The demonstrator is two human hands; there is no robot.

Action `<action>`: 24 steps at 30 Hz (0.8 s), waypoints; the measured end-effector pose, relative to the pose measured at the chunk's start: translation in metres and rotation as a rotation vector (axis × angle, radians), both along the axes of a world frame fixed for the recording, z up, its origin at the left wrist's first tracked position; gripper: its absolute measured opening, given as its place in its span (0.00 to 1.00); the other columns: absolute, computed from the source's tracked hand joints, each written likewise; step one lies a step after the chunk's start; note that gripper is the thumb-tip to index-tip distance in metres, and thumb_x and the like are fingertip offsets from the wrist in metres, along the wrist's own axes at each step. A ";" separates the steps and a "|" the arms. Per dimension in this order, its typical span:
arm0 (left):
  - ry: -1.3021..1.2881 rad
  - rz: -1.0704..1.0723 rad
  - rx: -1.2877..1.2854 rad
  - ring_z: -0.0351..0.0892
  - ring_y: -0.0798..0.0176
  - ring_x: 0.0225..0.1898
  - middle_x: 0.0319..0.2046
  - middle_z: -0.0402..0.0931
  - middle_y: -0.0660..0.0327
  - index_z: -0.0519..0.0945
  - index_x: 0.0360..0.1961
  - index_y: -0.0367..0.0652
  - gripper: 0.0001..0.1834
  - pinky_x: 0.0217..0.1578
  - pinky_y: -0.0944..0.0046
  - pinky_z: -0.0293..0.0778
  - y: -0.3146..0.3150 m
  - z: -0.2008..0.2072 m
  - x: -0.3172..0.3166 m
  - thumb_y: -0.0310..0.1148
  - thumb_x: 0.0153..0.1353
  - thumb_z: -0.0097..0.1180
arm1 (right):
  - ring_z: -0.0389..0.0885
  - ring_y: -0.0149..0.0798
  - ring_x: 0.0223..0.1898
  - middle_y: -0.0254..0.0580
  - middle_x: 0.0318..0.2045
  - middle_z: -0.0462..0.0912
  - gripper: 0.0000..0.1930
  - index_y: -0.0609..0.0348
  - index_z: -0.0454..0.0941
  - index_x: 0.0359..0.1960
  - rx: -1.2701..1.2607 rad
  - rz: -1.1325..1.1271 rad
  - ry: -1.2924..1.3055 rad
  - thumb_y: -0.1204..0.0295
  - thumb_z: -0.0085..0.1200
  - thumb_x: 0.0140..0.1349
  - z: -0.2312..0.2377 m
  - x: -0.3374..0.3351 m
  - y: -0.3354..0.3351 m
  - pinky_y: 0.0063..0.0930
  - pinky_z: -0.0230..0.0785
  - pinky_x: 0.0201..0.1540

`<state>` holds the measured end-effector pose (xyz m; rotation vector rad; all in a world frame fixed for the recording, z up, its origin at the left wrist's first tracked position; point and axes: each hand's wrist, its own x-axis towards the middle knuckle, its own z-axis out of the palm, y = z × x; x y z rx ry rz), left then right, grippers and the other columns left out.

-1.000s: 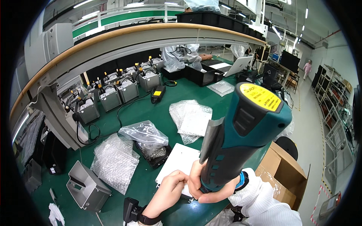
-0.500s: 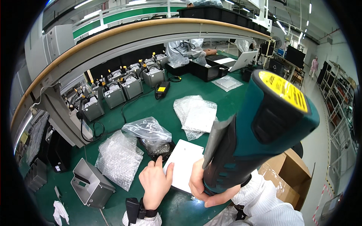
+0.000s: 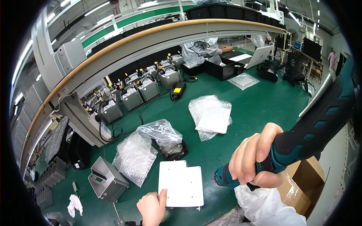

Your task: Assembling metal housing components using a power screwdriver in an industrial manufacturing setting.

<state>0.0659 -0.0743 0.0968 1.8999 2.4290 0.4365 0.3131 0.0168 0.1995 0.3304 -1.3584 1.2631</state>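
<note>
My right hand is wrapped round a teal and black cordless drill, held above the table at the right. Its chuck end points down and left, just right of a white notched plate with small holes. At the plate's lower left edge is my left hand, thumb on top of the plate and the other fingers curled at its side. Behind the plate a black tray holds small metal parts, partly covered by a clear plastic bag.
Bubble wrap and a grey metal housing lie left. Wrapped flat pieces sit farther back. Grey boxed units with cables line the far left, under a shelf beam. A cardboard box stands right. Another person's hand shows far back.
The drill has swung right and lower, its chuck now showing beside the plate. My left hand has moved from the tray back to the plate's near left edge. The view has shifted.
</note>
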 end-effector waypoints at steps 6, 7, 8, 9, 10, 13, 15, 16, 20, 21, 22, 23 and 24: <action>0.018 -0.019 0.173 0.70 0.47 0.18 0.15 0.69 0.52 0.70 0.13 0.40 0.22 0.19 0.54 0.63 -0.068 0.001 0.021 0.45 0.54 0.55 | 0.74 0.33 0.20 0.42 0.18 0.74 0.21 0.63 0.61 0.34 0.053 -0.023 0.016 0.88 0.58 0.41 -0.001 0.011 0.002 0.28 0.70 0.27; 0.043 -0.121 0.276 0.69 0.50 0.17 0.14 0.67 0.55 0.69 0.13 0.42 0.20 0.18 0.57 0.63 -0.073 -0.003 0.024 0.44 0.51 0.58 | 0.74 0.32 0.20 0.41 0.17 0.73 0.21 0.63 0.61 0.34 0.044 -0.049 0.014 0.88 0.58 0.41 -0.001 0.015 0.001 0.27 0.70 0.26; 0.074 -0.207 0.368 0.68 0.53 0.16 0.14 0.66 0.57 0.68 0.12 0.44 0.20 0.17 0.59 0.62 -0.079 -0.003 0.024 0.44 0.48 0.61 | 0.74 0.32 0.20 0.41 0.17 0.73 0.21 0.63 0.61 0.34 0.040 -0.037 0.025 0.88 0.58 0.41 -0.002 0.013 0.001 0.27 0.70 0.26; 0.118 -0.301 0.415 0.67 0.55 0.16 0.14 0.65 0.59 0.68 0.14 0.45 0.18 0.17 0.61 0.62 -0.080 -0.003 0.022 0.43 0.46 0.63 | 0.74 0.32 0.20 0.41 0.17 0.73 0.21 0.63 0.60 0.34 0.003 -0.028 0.041 0.88 0.58 0.41 -0.002 0.012 0.000 0.27 0.70 0.26; 0.160 -0.398 0.461 0.67 0.58 0.15 0.14 0.65 0.61 0.69 0.15 0.46 0.17 0.16 0.63 0.61 -0.078 -0.005 0.020 0.42 0.44 0.65 | 0.74 0.32 0.20 0.41 0.17 0.73 0.21 0.62 0.60 0.34 -0.034 -0.020 0.055 0.88 0.58 0.41 -0.002 0.011 -0.001 0.27 0.70 0.26; 0.113 -0.605 0.475 0.67 0.62 0.16 0.16 0.65 0.63 0.79 0.32 0.43 0.19 0.17 0.65 0.64 -0.051 0.006 0.032 0.43 0.42 0.66 | 0.73 0.31 0.19 0.40 0.16 0.72 0.20 0.62 0.60 0.33 -0.116 -0.039 0.060 0.87 0.57 0.41 0.002 0.006 -0.008 0.25 0.69 0.25; 0.105 -0.642 0.419 0.67 0.62 0.17 0.16 0.66 0.63 0.80 0.36 0.44 0.20 0.18 0.65 0.64 -0.038 0.006 0.042 0.43 0.42 0.66 | 0.73 0.28 0.19 0.39 0.16 0.72 0.19 0.63 0.61 0.34 -0.080 -0.067 0.064 0.86 0.57 0.42 0.000 0.007 -0.007 0.21 0.67 0.23; 0.098 -0.603 0.354 0.70 0.60 0.17 0.17 0.69 0.61 0.81 0.36 0.44 0.17 0.19 0.64 0.65 -0.034 0.006 0.045 0.41 0.44 0.64 | 0.73 0.28 0.19 0.39 0.16 0.72 0.19 0.63 0.61 0.34 -0.088 -0.063 0.059 0.86 0.57 0.42 0.000 0.009 -0.007 0.21 0.67 0.23; 0.154 -0.534 0.290 0.73 0.55 0.15 0.10 0.70 0.55 0.77 0.23 0.41 0.19 0.16 0.58 0.64 -0.011 -0.003 0.060 0.49 0.51 0.58 | 0.76 0.37 0.22 0.43 0.21 0.74 0.18 0.59 0.57 0.37 0.071 -0.292 -0.532 0.82 0.54 0.49 0.010 0.023 -0.005 0.36 0.72 0.31; 0.230 -0.543 0.277 0.73 0.62 0.13 0.10 0.70 0.61 0.78 0.31 0.45 0.18 0.15 0.64 0.65 -0.006 -0.003 0.061 0.48 0.46 0.63 | 0.76 0.36 0.21 0.42 0.20 0.74 0.18 0.58 0.58 0.37 0.003 -0.283 -0.481 0.82 0.54 0.48 0.007 0.019 -0.005 0.35 0.72 0.30; 0.218 -0.549 0.282 0.73 0.62 0.13 0.10 0.70 0.61 0.78 0.31 0.45 0.18 0.15 0.64 0.65 -0.002 -0.001 0.061 0.48 0.46 0.63 | 0.76 0.36 0.21 0.42 0.20 0.73 0.18 0.58 0.58 0.36 -0.063 -0.274 -0.430 0.82 0.55 0.47 0.004 0.011 -0.008 0.34 0.72 0.29; 0.167 -0.558 0.194 0.73 0.60 0.12 0.09 0.70 0.61 0.79 0.30 0.42 0.20 0.15 0.62 0.65 0.001 0.000 0.052 0.50 0.49 0.59 | 0.75 0.34 0.19 0.41 0.18 0.72 0.17 0.58 0.60 0.33 -0.161 -0.293 -0.339 0.83 0.55 0.46 -0.002 -0.010 -0.009 0.32 0.72 0.28; 0.103 -0.593 0.112 0.72 0.58 0.11 0.09 0.70 0.60 0.80 0.30 0.39 0.22 0.14 0.61 0.66 0.002 0.003 0.048 0.51 0.52 0.56 | 0.73 0.33 0.18 0.40 0.16 0.71 0.17 0.60 0.60 0.32 -0.193 -0.252 -0.302 0.84 0.55 0.45 -0.007 -0.016 -0.007 0.30 0.71 0.27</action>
